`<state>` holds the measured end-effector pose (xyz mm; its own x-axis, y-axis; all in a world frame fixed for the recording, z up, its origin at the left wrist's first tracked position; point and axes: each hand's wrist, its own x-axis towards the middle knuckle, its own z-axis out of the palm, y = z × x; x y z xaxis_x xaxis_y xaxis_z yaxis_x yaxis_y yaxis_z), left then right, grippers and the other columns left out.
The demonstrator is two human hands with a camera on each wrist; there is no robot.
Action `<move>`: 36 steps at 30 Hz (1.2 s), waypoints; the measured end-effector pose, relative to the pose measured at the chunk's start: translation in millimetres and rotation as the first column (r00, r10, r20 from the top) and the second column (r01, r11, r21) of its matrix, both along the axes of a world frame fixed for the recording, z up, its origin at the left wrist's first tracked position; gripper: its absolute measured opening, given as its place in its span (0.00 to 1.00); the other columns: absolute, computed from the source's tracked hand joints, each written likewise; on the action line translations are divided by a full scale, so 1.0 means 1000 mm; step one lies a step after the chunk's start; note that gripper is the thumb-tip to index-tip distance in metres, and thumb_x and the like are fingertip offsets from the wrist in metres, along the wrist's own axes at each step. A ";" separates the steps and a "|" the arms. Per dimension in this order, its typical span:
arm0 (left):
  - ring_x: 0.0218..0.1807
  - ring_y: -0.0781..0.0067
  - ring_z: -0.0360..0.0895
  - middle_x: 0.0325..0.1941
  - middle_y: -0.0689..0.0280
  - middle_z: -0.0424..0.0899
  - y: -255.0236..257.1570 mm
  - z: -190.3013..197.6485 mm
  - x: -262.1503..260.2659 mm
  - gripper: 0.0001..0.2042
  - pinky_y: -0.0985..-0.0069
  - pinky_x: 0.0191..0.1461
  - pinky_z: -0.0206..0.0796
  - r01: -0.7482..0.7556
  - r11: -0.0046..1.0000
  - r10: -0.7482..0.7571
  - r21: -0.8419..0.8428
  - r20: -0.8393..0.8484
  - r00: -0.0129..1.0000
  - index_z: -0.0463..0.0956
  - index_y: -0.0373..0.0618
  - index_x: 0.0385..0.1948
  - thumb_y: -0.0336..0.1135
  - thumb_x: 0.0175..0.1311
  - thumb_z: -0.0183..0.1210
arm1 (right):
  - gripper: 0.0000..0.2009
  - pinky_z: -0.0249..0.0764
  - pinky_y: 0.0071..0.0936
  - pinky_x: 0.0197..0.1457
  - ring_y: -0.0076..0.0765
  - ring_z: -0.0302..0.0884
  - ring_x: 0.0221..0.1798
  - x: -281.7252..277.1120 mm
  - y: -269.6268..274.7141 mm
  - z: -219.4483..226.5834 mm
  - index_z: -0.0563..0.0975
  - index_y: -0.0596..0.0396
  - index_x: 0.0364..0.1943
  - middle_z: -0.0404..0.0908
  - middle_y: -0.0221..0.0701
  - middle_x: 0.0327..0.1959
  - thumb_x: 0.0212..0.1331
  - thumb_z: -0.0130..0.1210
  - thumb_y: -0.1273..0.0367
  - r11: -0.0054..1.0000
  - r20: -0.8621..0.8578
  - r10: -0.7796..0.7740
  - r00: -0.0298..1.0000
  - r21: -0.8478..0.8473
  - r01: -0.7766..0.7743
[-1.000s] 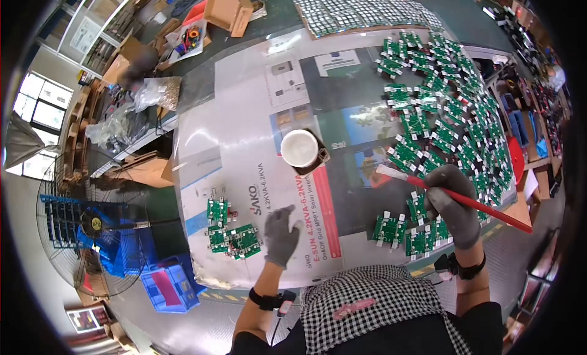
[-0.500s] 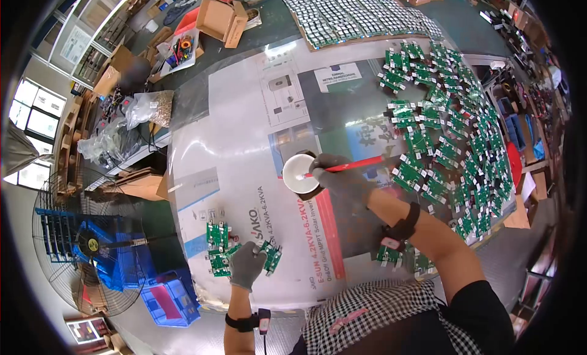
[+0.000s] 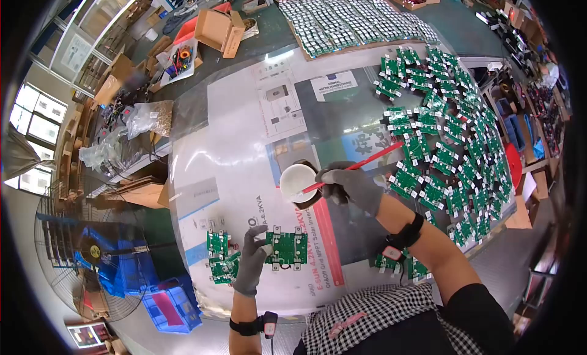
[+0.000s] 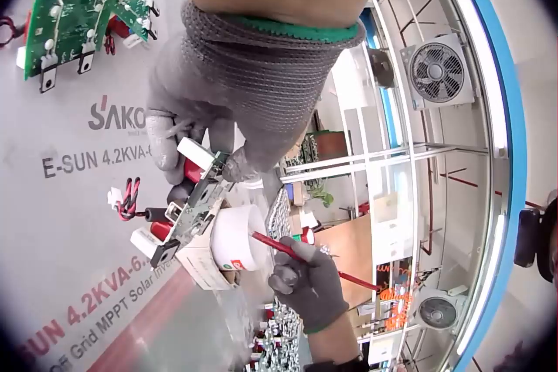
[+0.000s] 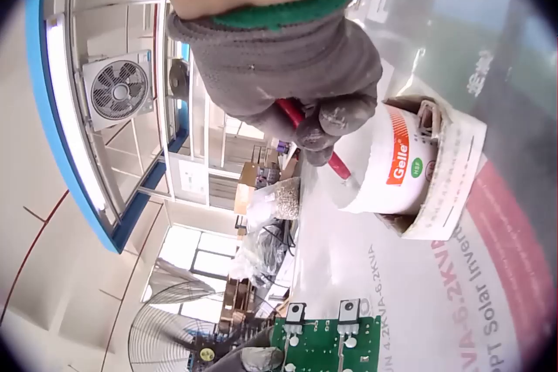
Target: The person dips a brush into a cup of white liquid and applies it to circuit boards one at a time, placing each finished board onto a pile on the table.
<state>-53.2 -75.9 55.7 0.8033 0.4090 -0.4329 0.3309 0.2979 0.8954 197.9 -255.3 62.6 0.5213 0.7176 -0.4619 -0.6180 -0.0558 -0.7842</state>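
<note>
The left grip (image 3: pixel 252 257) pinches a green circuit board (image 3: pixel 286 247) by its edge and holds it up just above the counter (image 3: pixel 244 147), low and centre in the head view; the left wrist view shows the fingers curled round that board. The right grip (image 3: pixel 348 184) is clamped on a red-handled brush (image 3: pixel 358 165), whose tip is down inside the white cup (image 3: pixel 297 182) at mid-frame.

As a judgement, the work looks to be at an early stage of one cycle among many: the brush is being loaded and the board is held ready, with no stroke on it yet. A small cluster of boards (image 3: pixel 219 257) lies lower left beside the left grip, while a far larger spread of boards (image 3: pixel 452 129) covers the right side of the counter.

Which pile is finished cannot be told. The contents of the cup are hidden by its rim, the brush bristles are out of sight, and the board's components are too small to make out.
</note>
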 end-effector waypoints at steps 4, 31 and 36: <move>0.44 0.77 0.76 0.44 0.61 0.79 -0.013 0.034 0.012 0.21 0.79 0.49 0.69 0.152 0.978 -0.154 -0.143 -0.005 0.988 0.67 0.39 0.57 0.28 0.59 0.46 | 0.16 0.73 0.24 0.22 0.32 0.78 0.20 -0.013 -0.055 0.049 0.76 0.65 0.41 0.80 0.36 0.25 0.57 0.48 0.64 0.974 -0.146 0.057 0.988 0.223 -0.023; 0.47 0.77 0.75 0.46 0.64 0.79 -0.068 0.098 0.014 0.22 0.77 0.53 0.66 0.630 0.760 -0.632 -0.162 0.047 0.774 0.72 0.35 0.54 0.32 0.56 0.49 | 0.07 0.70 0.24 0.30 0.25 0.76 0.26 -0.091 -0.142 0.133 0.81 0.61 0.31 0.79 0.32 0.23 0.48 0.53 0.76 0.959 0.593 0.249 0.766 -0.039 -0.281; 0.47 0.76 0.76 0.46 0.63 0.80 -0.063 0.098 0.009 0.22 0.78 0.54 0.66 0.559 0.816 -0.555 -0.151 0.070 0.829 0.73 0.35 0.53 0.33 0.55 0.49 | 0.07 0.72 0.27 0.33 0.27 0.78 0.29 -0.090 -0.158 0.131 0.81 0.61 0.29 0.82 0.34 0.26 0.48 0.52 0.76 0.959 0.704 0.210 0.678 -0.014 -0.283</move>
